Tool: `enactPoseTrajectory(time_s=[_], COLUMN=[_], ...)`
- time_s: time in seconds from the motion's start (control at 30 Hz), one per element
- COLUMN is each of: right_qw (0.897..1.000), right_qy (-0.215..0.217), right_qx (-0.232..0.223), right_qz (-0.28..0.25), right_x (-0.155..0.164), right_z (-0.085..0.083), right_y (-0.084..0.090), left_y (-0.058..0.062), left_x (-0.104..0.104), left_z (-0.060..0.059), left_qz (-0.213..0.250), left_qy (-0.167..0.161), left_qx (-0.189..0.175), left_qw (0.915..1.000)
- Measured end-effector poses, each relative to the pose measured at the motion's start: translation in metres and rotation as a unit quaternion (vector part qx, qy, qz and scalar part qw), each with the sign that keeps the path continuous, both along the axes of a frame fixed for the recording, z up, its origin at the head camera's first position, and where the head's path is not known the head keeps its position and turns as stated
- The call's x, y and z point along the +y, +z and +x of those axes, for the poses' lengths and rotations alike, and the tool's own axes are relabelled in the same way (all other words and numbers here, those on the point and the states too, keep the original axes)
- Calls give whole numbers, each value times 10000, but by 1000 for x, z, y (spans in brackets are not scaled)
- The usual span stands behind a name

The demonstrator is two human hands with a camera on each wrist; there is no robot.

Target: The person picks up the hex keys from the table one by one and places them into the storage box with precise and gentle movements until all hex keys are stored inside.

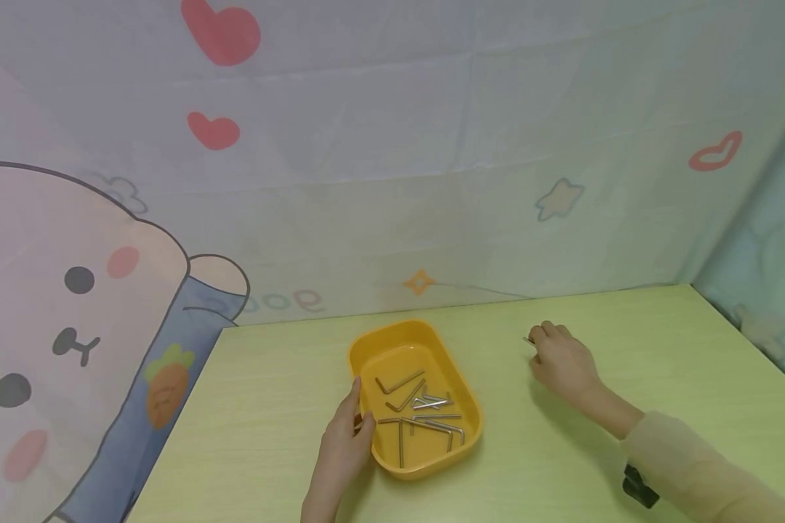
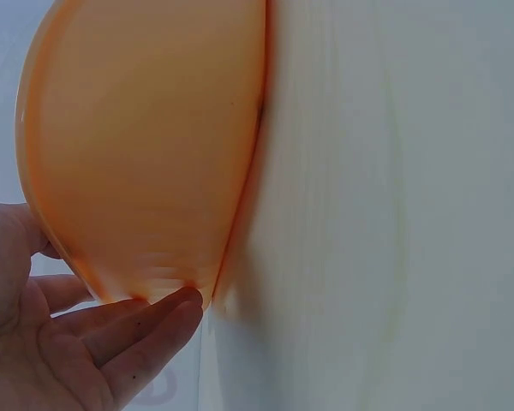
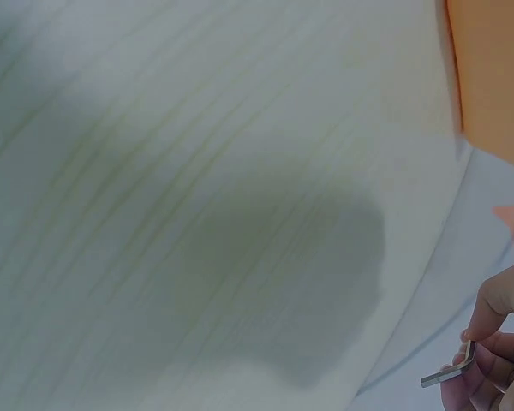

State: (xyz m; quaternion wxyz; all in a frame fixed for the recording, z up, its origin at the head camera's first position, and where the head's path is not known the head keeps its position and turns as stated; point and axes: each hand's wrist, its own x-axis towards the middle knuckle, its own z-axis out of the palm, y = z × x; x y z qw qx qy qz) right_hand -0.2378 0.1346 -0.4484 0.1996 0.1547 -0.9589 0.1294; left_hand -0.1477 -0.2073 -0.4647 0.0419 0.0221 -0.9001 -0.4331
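A yellow plastic tray (image 1: 454,378) stands on the table, with several L-shaped hex keys (image 1: 401,443) lying loose inside, mostly toward its near end. My left hand (image 1: 343,439) grips the tray by its left side. In the left wrist view, the fingers (image 2: 158,334) of that hand lie along the tray's outer wall (image 2: 154,154), and its thumb is at the rim. Off to the right of the tray, my right hand (image 1: 565,367) pinches a small metal hex key (image 3: 448,373) above the table. The key's bent end shows between thumb and fingers in the right wrist view.
The pale yellow-green table (image 1: 268,414) runs back to a cloth backdrop (image 1: 379,145) printed with hearts. A large printed cartoon animal (image 1: 52,334) covers the cloth on the left. Another cloth (image 1: 772,261) hangs along the right edge.
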Motion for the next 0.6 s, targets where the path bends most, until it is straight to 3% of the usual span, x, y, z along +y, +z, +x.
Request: enactPoseTrajectory(time_s=[0.6], right_qw=[9990], right_qy=[223], right_qx=[122], right_qz=[-374], right_x=[-33], right_z=[14], right_y=[20], left_y=[0], left_x=[0], left_z=[0], left_qz=[78], left_qy=[7], left_qx=[-25], left_qw=[10000])
